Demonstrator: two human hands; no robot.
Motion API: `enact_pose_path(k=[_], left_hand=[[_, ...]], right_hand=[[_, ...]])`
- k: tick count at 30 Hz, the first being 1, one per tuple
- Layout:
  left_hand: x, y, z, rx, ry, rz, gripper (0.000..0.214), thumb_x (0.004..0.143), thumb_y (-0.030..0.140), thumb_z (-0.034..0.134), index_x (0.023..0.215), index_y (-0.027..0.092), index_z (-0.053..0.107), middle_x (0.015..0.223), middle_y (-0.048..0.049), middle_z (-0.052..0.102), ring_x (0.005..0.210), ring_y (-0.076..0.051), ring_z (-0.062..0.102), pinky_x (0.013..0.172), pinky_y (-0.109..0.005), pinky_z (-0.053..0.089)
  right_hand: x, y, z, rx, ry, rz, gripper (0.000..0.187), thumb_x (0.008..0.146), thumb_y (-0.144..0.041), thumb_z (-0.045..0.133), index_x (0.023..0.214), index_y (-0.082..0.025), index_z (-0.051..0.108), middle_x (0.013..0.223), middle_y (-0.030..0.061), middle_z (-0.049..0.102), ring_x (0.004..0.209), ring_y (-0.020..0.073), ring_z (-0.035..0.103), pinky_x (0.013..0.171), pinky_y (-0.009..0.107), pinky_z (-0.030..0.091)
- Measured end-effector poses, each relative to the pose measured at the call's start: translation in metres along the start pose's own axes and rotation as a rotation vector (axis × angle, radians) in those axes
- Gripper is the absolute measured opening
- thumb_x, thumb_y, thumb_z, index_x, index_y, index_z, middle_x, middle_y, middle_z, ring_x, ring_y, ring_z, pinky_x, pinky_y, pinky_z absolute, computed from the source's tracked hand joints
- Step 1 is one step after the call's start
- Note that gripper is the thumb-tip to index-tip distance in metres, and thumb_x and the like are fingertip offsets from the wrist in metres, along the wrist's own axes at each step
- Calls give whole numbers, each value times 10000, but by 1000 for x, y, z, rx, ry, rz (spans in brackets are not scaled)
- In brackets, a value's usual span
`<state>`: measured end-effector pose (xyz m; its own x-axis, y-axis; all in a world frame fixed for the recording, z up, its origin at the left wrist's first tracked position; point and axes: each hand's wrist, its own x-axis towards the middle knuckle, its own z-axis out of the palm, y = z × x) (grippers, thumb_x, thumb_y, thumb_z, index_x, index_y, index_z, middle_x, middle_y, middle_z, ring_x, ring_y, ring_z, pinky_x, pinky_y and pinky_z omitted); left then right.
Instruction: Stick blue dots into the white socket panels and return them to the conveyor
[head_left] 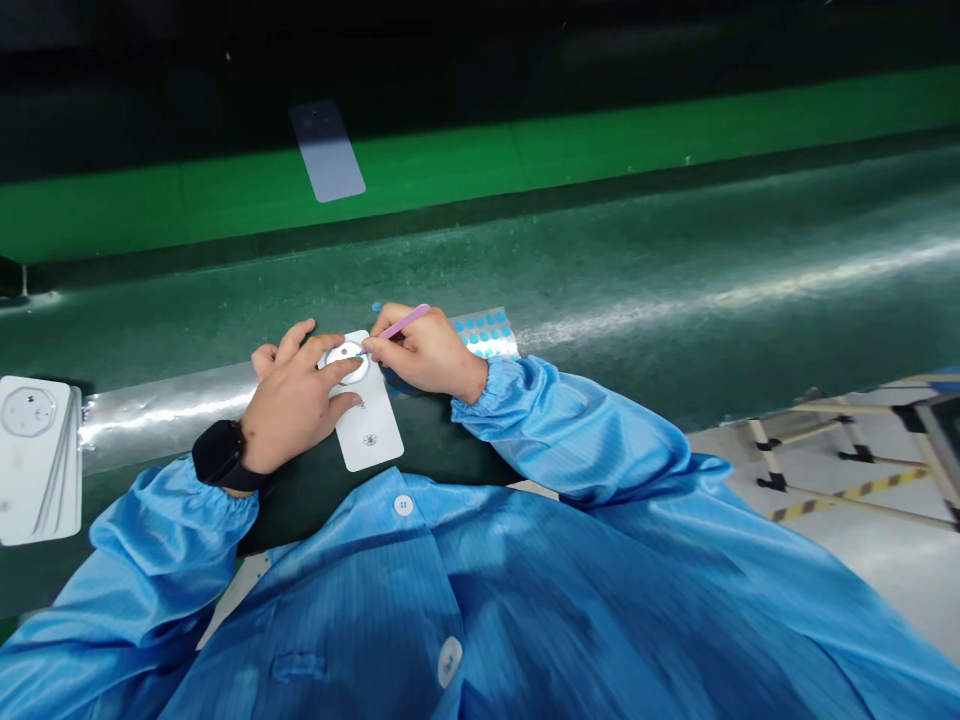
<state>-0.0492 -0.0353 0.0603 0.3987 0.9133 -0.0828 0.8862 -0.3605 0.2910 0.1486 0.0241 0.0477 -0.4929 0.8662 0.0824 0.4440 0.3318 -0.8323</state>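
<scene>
A white flat plate [369, 432] with a round ring near its top lies on the dark green bench edge in front of me. My left hand [296, 400] rests on it, thumb and fingers closed around the ring [347, 360], a black watch on the wrist. My right hand [424, 352] pinches a thin pink stick [405, 321], whose tip touches the ring's right rim. Both arms wear blue smock sleeves.
A sheet of small blue round stickers [484, 333] lies just behind my right hand. A stack of white plates [37, 455] sits at the left edge. Another plate [327, 150] lies on the green belt further back. Floor and a striped frame [847, 470] show at right.
</scene>
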Motion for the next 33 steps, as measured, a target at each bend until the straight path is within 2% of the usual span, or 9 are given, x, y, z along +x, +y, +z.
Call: enact_pose_path(k=[2, 6, 8, 11, 16, 20, 25, 33], left_hand=[[0, 0, 0, 12, -5, 2, 340, 875, 316, 676, 1209, 280, 730, 1387, -128, 625, 1424, -454, 365, 947, -624, 369], [0, 2, 0, 35, 0, 6, 331, 885, 314, 663, 1208, 286, 729, 1392, -125, 622, 1423, -453, 372, 938, -620, 363], [0, 3, 1, 46, 5, 3, 335, 880, 317, 668, 1208, 292, 729, 1391, -124, 622, 1419, -456, 375, 937, -621, 358], [1, 3, 2, 51, 14, 2, 335, 876, 324, 671, 1204, 305, 730, 1384, -119, 624, 1411, -457, 382, 936, -621, 353], [0, 3, 2, 53, 22, 18, 329, 894, 333, 644, 1211, 303, 726, 1383, -122, 624, 1413, -450, 383, 933, -621, 355], [-1, 3, 1, 47, 12, 16, 333, 893, 341, 648, 1213, 294, 726, 1389, -125, 622, 1415, -453, 381, 928, -618, 364], [0, 2, 2, 26, 11, 7, 333, 889, 333, 654, 1210, 287, 730, 1380, -125, 628, 1421, -456, 371, 928, -616, 367], [0, 3, 3, 14, 10, 1, 336, 888, 340, 657, 1212, 282, 729, 1391, -130, 621, 1428, -455, 362, 931, -622, 366]], right_hand=[[1, 2, 0, 68, 3, 48, 165, 856, -290, 624, 745, -203, 538, 632, -21, 590, 635, 141, 563, 634, 266, 429], [4, 11, 3, 444, 35, 198, 252, 871, -395, 657, 810, -206, 502, 639, -18, 651, 570, 123, 621, 559, 237, 498], [7, 15, 4, 574, 49, 208, 358, 831, -485, 708, 817, -209, 480, 630, -20, 663, 544, 117, 630, 534, 230, 519], [8, 18, 5, 623, 56, 195, 426, 777, -531, 755, 812, -207, 481, 607, -22, 662, 532, 118, 640, 519, 225, 533], [4, 15, 4, 538, 52, 204, 297, 827, -414, 701, 789, -206, 493, 596, -22, 659, 506, 116, 620, 497, 221, 501], [0, 11, 2, 315, 34, 127, 168, 851, -308, 627, 772, -194, 532, 621, -10, 655, 552, 126, 601, 550, 241, 461], [-1, 8, 1, 62, 42, -29, 164, 858, -308, 581, 751, -188, 549, 638, -10, 599, 628, 142, 557, 637, 270, 409], [-3, 10, 1, -36, 42, -127, 174, 878, -305, 530, 745, -193, 521, 621, -27, 528, 592, 129, 485, 626, 268, 363]])
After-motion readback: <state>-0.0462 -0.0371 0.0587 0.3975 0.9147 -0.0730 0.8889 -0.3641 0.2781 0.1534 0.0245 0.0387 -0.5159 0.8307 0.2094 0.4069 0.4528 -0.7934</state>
